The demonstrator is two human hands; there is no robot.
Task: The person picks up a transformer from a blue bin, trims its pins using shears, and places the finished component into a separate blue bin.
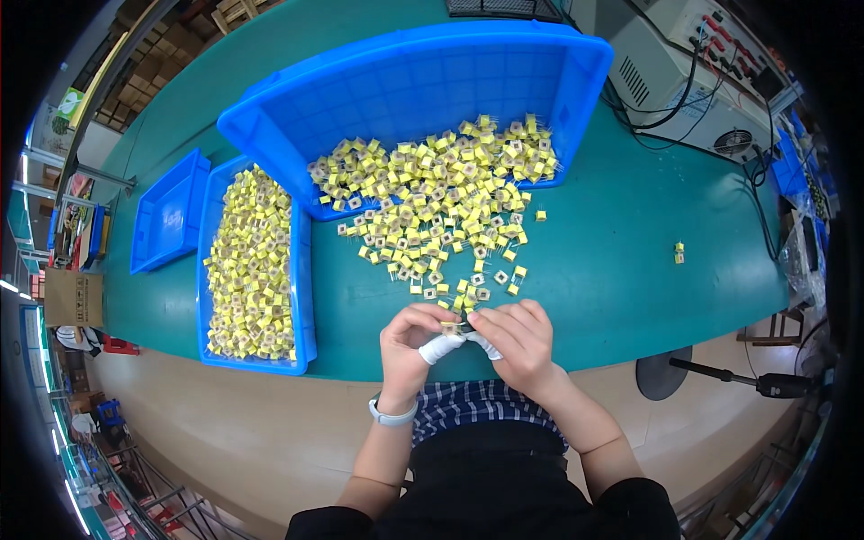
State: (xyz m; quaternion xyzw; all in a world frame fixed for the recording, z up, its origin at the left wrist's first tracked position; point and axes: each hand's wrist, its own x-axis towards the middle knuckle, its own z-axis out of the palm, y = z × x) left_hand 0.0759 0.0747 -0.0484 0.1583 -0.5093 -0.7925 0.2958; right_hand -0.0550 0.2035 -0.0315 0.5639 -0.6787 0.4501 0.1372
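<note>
In front of my body, at the near edge of the bench, my left hand (409, 346) and my right hand (520, 340) meet with fingers pinched together. Between their fingertips is a small transformer (454, 328), mostly covered by the fingers. White wrapping covers both thumbs. Just beyond the fingertips lie loose yellow transformers (463, 295) with thin metal pins. They spread out from a heap (432, 184) that spills from a big blue bin (423, 72) tipped on its side toward me.
A blue tray (307, 333) full of the same transformers stands to the left, beside a smaller blue tray (166, 220). Two transformers (679, 253) lie apart at the right of the green bench (612, 270). A grey instrument (693, 81) with cables stands at the far right.
</note>
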